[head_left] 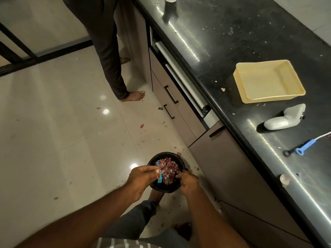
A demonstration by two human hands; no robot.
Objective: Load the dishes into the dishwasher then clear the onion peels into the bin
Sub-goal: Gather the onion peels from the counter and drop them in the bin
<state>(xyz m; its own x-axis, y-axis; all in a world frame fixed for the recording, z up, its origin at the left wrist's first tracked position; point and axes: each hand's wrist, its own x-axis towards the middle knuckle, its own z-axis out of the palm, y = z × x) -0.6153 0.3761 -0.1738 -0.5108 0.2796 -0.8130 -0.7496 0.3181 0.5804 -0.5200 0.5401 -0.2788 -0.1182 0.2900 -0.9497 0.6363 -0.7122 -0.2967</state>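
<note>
pretty clearly a home kitchen: long black stone countertop (232, 42) over brown cabinet drawers (172, 108) with dark bar handles, glossy cream floor tiles (53, 131) littered with onion peels (142, 126), a yellow plastic tub (268, 81) on the counter, and someone else standing barefoot (133, 96) nearby

Both hands meet over a dark bin (167, 187) of onion peels (168, 171) at 6 o'clock: left hand (141, 178) pinching peel, right hand (189, 181) gripping its rim; yellow tray (268, 80) at 2 o'clock.
</note>
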